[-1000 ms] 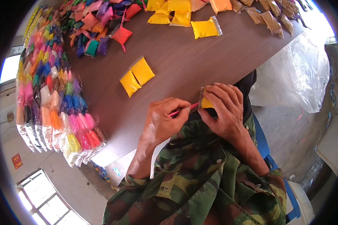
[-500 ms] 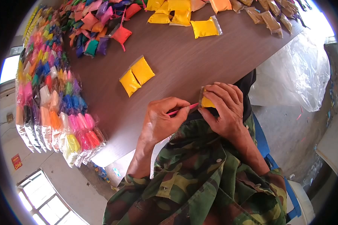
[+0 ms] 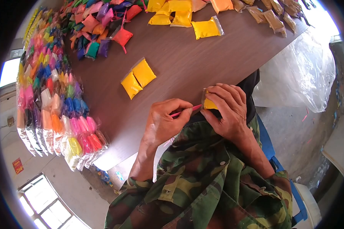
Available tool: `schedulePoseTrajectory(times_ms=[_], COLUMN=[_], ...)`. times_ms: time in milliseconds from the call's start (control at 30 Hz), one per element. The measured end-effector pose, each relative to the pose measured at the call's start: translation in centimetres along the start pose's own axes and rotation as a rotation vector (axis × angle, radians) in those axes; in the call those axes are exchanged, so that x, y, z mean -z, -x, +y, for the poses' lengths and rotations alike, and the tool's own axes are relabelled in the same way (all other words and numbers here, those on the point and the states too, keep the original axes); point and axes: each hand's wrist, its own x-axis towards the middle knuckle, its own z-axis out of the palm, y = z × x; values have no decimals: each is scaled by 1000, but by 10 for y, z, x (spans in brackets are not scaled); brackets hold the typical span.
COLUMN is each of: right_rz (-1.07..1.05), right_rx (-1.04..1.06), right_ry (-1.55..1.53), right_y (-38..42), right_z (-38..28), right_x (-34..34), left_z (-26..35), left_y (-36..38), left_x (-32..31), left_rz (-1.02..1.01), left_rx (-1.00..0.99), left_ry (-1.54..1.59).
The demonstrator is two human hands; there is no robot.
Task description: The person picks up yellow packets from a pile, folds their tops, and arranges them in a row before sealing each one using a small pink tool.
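My left hand is closed in a pinch around a thin pink stick, whose tip points right. That tip meets the clear edge of a small yellow packet at the table's front edge. Over this packet lies my right hand, gripping it between thumb and fingers, so most of it is hidden. Farther back on the brown table, two yellow packets lie side by side, apart from both hands.
Several yellow packets lie at the back, one nearer. Mixed coloured packets are heaped at back left, brown ones at back right. Bagged colourful packs line the left edge. A clear plastic bag hangs at the right.
Both hands keep the same hold and place, the pink stick still against the packet's edge. The view has shifted very slightly.
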Motion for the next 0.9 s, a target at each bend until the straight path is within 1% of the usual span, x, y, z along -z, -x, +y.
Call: schedulePoseTrajectory(times_ms=[33, 133, 333, 733, 833, 900], right_rz=[3, 9, 4, 10, 5, 5], right_rx=[0, 0, 2, 5, 1, 0], right_ry=[0, -3, -2, -7, -11, -9], right_y=[0, 0, 1, 1, 0, 1], right_z=[0, 0, 0, 1, 1, 0], right_x=[0, 0, 0, -1, 0, 1], left_z=[-1, -5, -3, -1, -9, -7], left_y=[0, 3, 1, -1, 1, 1], left_x=[1, 3, 2, 1, 5, 4], left_rz=[-3, -5, -6, -24, -11, -12], left_rx=[-11, 95, 45, 77, 112, 96], left_ry=[-8, 60, 23, 31, 99, 93])
